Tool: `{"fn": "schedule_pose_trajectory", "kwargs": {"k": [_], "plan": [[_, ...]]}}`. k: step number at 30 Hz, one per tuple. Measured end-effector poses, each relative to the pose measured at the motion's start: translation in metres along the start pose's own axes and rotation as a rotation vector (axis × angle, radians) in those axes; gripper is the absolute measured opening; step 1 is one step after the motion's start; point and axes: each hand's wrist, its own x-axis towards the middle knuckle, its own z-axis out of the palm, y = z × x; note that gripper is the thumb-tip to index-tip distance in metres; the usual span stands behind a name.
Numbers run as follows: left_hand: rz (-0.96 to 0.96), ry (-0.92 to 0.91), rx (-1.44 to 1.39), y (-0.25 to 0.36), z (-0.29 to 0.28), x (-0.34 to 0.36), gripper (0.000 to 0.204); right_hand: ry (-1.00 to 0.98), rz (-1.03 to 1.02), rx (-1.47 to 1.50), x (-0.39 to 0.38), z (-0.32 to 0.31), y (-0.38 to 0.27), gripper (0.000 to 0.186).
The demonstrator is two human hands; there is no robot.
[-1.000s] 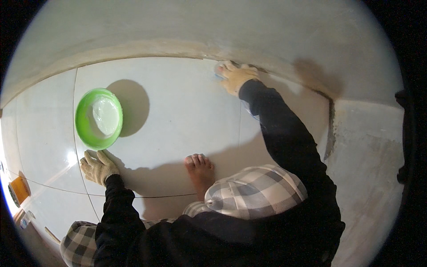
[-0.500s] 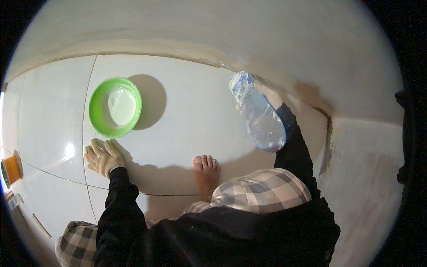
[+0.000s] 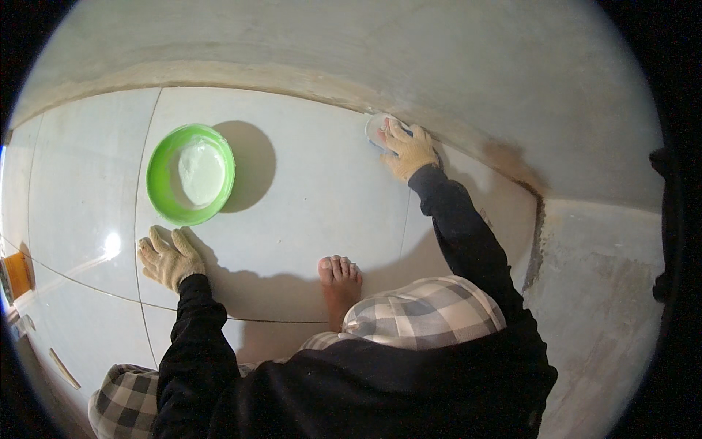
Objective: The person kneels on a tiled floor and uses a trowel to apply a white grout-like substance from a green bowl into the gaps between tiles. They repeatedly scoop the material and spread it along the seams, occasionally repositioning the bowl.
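Observation:
My left hand (image 3: 170, 260), in a cream knit glove, rests on the floor with its fingers apart and holds nothing. Just beyond its fingertips stands a green bowl (image 3: 158, 189) with white paste (image 3: 199, 172) inside. At the foot of the far wall, my gloved right hand (image 3: 411, 150) presses on a flat, sole-shaped piece (image 3: 376, 132), which looks like a flip-flop sole. Its pale end with a reddish patch sticks out past the fingers, and a blue edge shows beside them. The hand covers most of it, and its underside is hidden.
White tiles (image 3: 314, 168) with thin joints cover the floor. A grey wall (image 3: 351, 44) runs along the far side and meets another wall (image 3: 599, 278) at the right corner. My bare foot (image 3: 338, 282) is in the middle. An orange item (image 3: 19, 274) and a thin strip (image 3: 64, 368) lie left.
The right hand has turned the sole-shaped piece over and brought it down to the floor along the wall; its paste-smeared face no longer shows. The left hand stays in place.

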Motion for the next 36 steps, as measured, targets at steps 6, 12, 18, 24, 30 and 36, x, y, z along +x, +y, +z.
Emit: {"fn": "schedule_pose_trajectory", "kwargs": {"k": [6,12,18,24,30,36], "plan": [[0.002,-0.058,0.037,0.001,-0.004,0.001,0.063,-0.205,0.019,0.282,0.01,-0.009,0.023,0.064],[0.024,-0.006,0.028,0.001,-0.006,0.001,0.064,-0.368,-0.13,0.25,-0.009,-0.044,0.021,0.057],[0.012,0.004,0.034,0.002,-0.005,0.001,0.063,0.051,-0.154,-0.067,0.01,-0.05,-0.049,0.046],[-0.013,-0.035,0.062,0.0,-0.004,0.002,0.063,-0.154,0.072,-0.057,0.017,-0.042,-0.03,0.053],[-0.038,-0.021,-0.004,-0.001,-0.002,0.001,0.054,-0.227,0.292,0.44,-0.02,-0.015,0.073,0.059],[-0.33,-0.032,-0.508,-0.015,0.01,0.039,0.057,-0.048,0.375,1.731,-0.094,-0.031,0.076,0.044]]}}
